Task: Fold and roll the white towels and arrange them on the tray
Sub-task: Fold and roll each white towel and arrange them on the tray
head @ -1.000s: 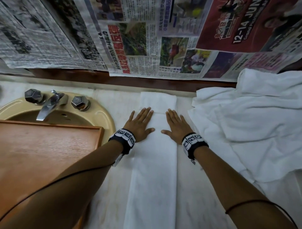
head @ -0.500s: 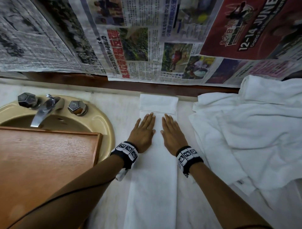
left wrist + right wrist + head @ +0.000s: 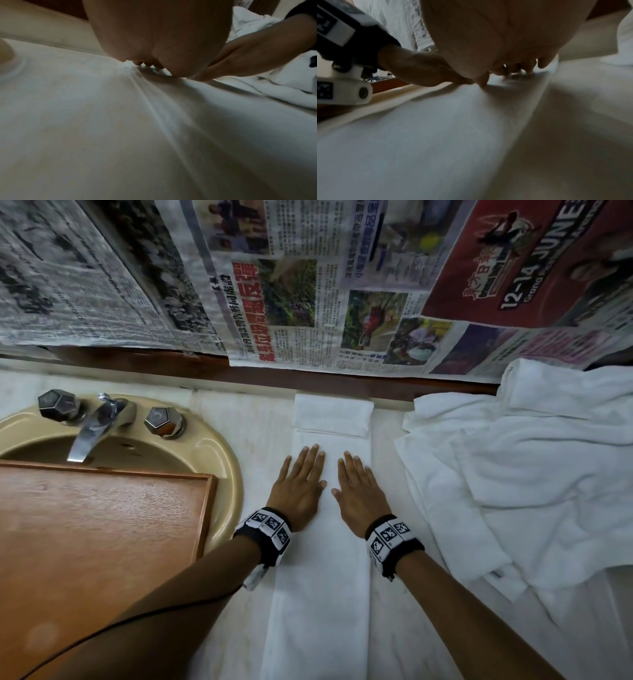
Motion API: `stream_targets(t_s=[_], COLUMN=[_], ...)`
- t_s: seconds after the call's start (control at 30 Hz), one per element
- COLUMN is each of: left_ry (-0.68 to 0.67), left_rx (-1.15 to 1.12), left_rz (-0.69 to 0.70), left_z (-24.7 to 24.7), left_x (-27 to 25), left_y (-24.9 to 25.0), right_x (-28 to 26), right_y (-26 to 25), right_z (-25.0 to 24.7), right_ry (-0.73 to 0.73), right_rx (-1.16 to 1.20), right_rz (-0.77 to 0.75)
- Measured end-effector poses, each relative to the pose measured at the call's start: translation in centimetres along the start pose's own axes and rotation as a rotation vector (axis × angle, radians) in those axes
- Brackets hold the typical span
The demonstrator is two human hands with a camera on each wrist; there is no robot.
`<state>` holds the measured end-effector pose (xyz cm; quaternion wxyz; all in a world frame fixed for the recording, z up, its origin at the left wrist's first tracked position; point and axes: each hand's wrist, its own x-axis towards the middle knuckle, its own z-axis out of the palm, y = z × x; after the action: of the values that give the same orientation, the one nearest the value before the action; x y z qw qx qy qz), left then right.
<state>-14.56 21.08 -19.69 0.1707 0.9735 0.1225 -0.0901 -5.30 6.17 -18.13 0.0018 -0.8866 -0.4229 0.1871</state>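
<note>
Lying flat along a pale, faintly veined surface (image 3: 236,436), a white towel (image 3: 322,594) had been folded into a long narrow strip with straight, crisp edges. Its far end was turned back on itself into a small rectangular flap (image 3: 334,414) close to the wall. The cloth looked smooth and matte, with a soft short nap.

Both hands pressed palm-down on the strip just short of that flap, side by side and a little apart. The left hand (image 3: 299,484) lay with straight fingers held together, its grip released. The right hand (image 3: 356,491) lay the same way, grasping nothing. In the wrist views the fingertips of each rested on the cloth, and a slim ridge ran along the towel's edge. Each wrist wore a black band with white square-patterned tags.

To the left sat a wooden tray (image 3: 102,542), reddish-brown with a fine grain and a low raised rim, resting partly over a glossy beige sink (image 3: 226,467). A chrome tap (image 3: 92,429) stood between two faceted dark knobs. To the right lay a rumpled heap (image 3: 534,484) of white towels, thick and creased. Newspaper sheets (image 3: 308,285) covered the wall above a dark wooden strip.
</note>
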Motion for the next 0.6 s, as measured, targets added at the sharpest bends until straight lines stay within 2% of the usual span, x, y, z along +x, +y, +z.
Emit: stream_targets(t_s=[0.07,0.23,0.33,0.43,0.6], left_ry=[-0.008,0.009,0.015,-0.008,0.018], left_rx=[0.039,0.065,0.040,0.085,0.095], left_rz=[0.027,-0.057,0.009,0.089,0.006], left_z=[0.5,-0.3,0.3,1.6,1.2], left_x=[-0.9,-1.8,-3.0,-4.9,-5.5], left_y=[-0.6,-1.9,-0.1,0.6,-0.9], right_x=[-1.2,-2.8,-3.6,-4.8,-5.8], right_y=[0.6,1.8,-0.4,-0.6,0.4], right_z=[0.7,0.9,1.0,2.1,2.1], right_ry=[0.004,-0.009,0.031,-0.008,-0.025], right_rx=[-0.017,-0.019,-0.001,-0.002,0.023], right_rz=[-0.017,0.115,0.030,-0.024,0.064])
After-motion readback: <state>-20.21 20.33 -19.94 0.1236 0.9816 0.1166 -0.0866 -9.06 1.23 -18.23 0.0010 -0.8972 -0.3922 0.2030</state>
